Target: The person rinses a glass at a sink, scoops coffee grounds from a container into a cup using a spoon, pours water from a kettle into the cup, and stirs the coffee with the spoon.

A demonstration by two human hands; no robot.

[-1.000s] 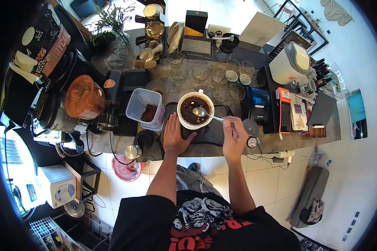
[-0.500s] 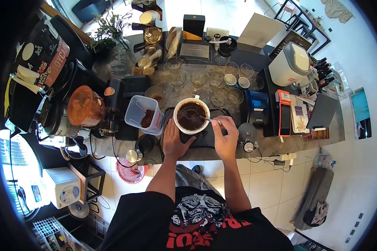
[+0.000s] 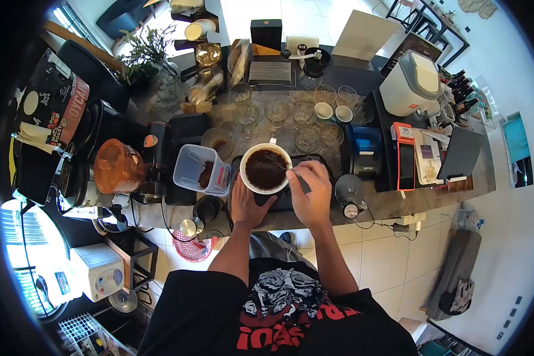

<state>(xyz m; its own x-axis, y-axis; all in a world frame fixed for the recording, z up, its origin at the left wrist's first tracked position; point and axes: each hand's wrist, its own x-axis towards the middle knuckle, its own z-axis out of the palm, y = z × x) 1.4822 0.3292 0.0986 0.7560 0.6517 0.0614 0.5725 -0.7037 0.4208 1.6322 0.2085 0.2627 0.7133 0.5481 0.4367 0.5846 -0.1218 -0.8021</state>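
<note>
A white cup (image 3: 266,191) of dark brown liquid stands on a black tray at the counter's front, its handle pointing away from me. My right hand (image 3: 312,193) pinches a spoon (image 3: 284,167) at the cup's right rim, and the spoon's bowl is down in the liquid. At the cup's lower left, my left hand (image 3: 247,202) lies with fingers extended and thumb apart, holding nothing. Left of it sits a clear plastic container (image 3: 190,169) with brown grounds inside.
Several empty glasses (image 3: 276,111) and two small cups stand behind the cup. Coffee grinders and an orange-lidded container (image 3: 117,166) are on the left. A blue device (image 3: 364,148) and a card terminal (image 3: 404,160) are on the right.
The spoon's bowl, visible at the surface a second ago, has sunk into the liquid. My right hand has moved left, closer to the cup. My left hand stays beside it.
</note>
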